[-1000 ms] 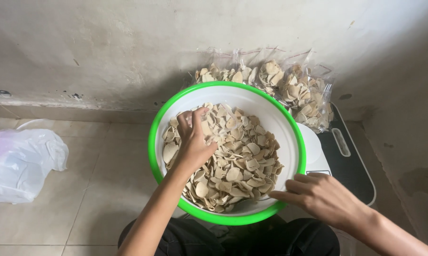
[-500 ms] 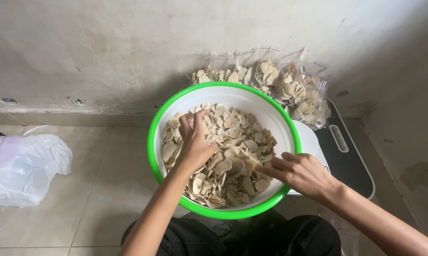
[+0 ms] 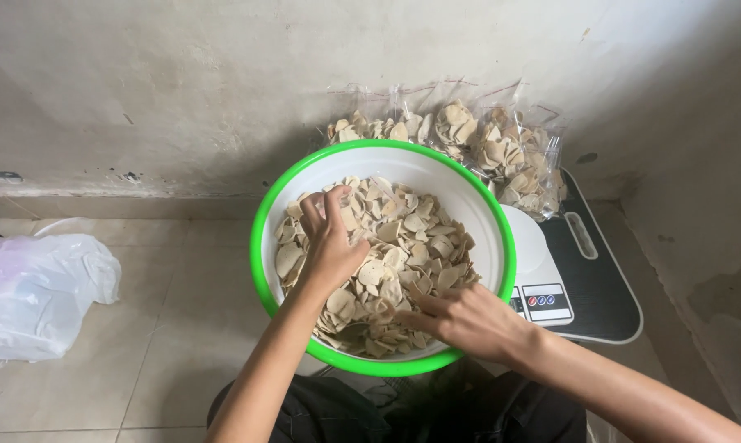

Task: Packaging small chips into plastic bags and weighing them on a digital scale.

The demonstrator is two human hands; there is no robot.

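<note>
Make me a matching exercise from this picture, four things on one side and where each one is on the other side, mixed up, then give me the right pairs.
Things:
1. chips
2. packed bags
3. white plastic bag
4. scale

Places:
A. on the floor tiles at far left
B. loose in the green-rimmed bowl, under both hands
C. on the floor right of the bowl
D. against the wall behind the bowl

Pairs: 1-B, 2-D, 3-A, 4-C

The left hand and the right hand both dig into the chips.
</note>
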